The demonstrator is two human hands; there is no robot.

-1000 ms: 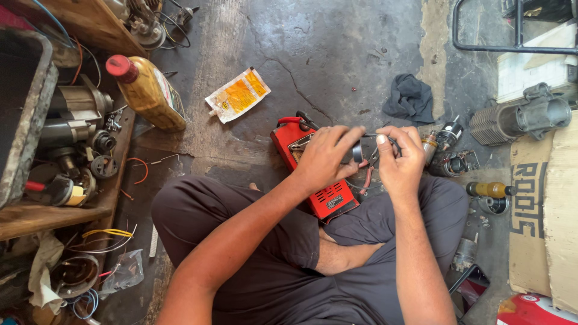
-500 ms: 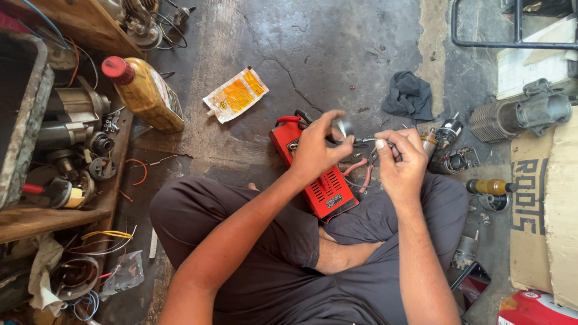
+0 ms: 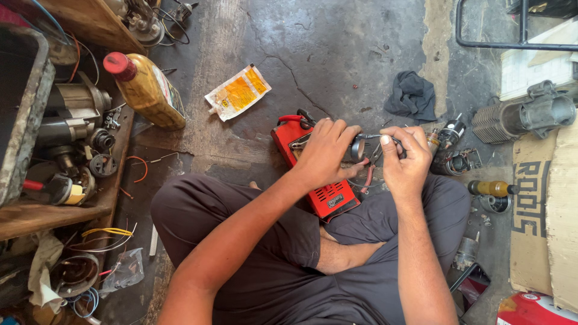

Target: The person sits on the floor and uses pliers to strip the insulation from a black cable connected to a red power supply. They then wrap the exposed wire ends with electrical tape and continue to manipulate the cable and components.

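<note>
Both hands hold as before: left hand grips metal cylinder, right hand pliers.

A small round metal part, grey and cylindrical, sits pinched in the left hand, its flat end facing the right hand. Red-handled pliers hang between the two hands, handles pointing down toward the lap, nose up at the metal part. Both things are held just above the right edge of the red box.
</note>
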